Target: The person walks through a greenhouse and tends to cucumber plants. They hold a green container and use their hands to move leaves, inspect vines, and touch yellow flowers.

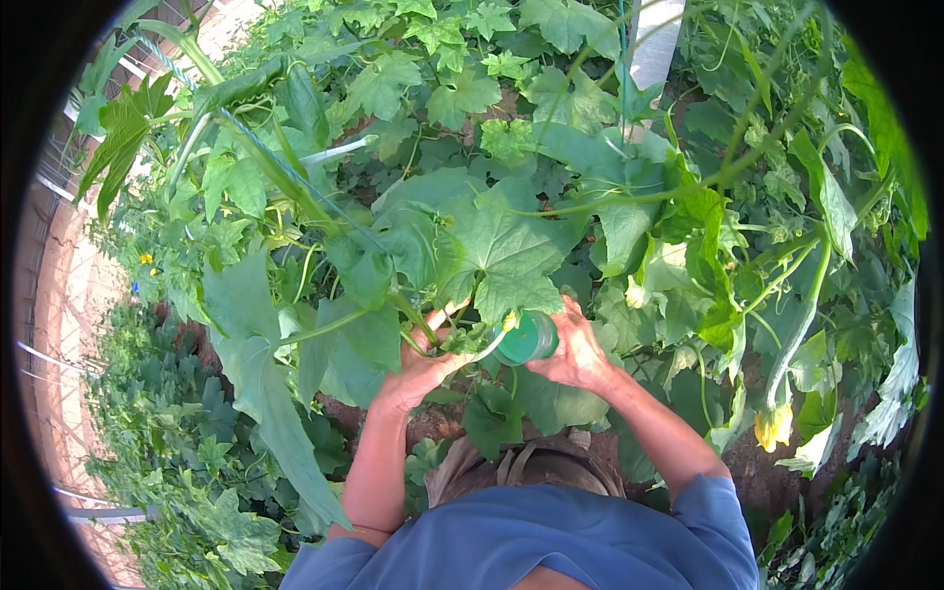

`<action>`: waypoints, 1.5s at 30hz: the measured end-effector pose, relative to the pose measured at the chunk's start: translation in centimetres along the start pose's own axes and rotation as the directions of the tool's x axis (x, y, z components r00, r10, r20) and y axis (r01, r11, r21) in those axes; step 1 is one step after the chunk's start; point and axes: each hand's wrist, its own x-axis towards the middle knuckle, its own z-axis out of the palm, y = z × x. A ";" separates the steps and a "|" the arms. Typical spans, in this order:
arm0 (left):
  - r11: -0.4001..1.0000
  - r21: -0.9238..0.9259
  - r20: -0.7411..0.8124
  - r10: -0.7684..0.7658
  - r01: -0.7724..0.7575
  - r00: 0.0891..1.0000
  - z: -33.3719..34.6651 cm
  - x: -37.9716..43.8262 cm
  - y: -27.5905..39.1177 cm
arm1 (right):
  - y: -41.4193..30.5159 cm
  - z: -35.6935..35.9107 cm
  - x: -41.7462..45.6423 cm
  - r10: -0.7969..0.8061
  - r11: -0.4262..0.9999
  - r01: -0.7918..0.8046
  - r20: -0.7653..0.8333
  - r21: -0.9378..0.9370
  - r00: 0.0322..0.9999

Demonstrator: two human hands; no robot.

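Observation:
My right hand (577, 346) is closed around a green-tinted, clear plastic cup (527, 339), whose open top shows green inside. To its left, my left hand (424, 363) is among the vine stems, with fingers at the base of a slim pale-green young fruit (488, 349). The fruit points up and right, and its yellow flower tip (509, 321) lies over the cup's rim. A broad lobed leaf (509, 254) hangs just above both hands and hides some fingertips. Whether the left fingers press on the fruit or its stem is partly hidden.
A thick vine stem (295, 184) with a blue-green twine (324, 203) slants down from the upper left. On the right hangs a longer young gourd (800, 332) with a yellow flower (773, 428). A pale post (655, 48) stands at the top. Dense leaves surround the hands.

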 end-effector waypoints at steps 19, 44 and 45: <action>0.996 0.022 -0.017 -0.091 0.091 0.996 -0.7 1.1 0.5 | 0.4 0.8 0.6 -0.058 0.998 0.058 0.024 0.006 0.998; 0.885 -0.443 -0.229 0.040 -0.140 0.973 -3.5 6.5 -5.2 | -2.1 -1.9 -10.7 0.381 0.925 -0.364 -0.251 0.113 0.890; 0.896 -0.436 -0.209 -0.008 -0.086 0.978 -3.1 6.2 -4.4 | -2.4 -2.1 -11.1 0.392 0.919 -0.362 -0.258 0.156 0.883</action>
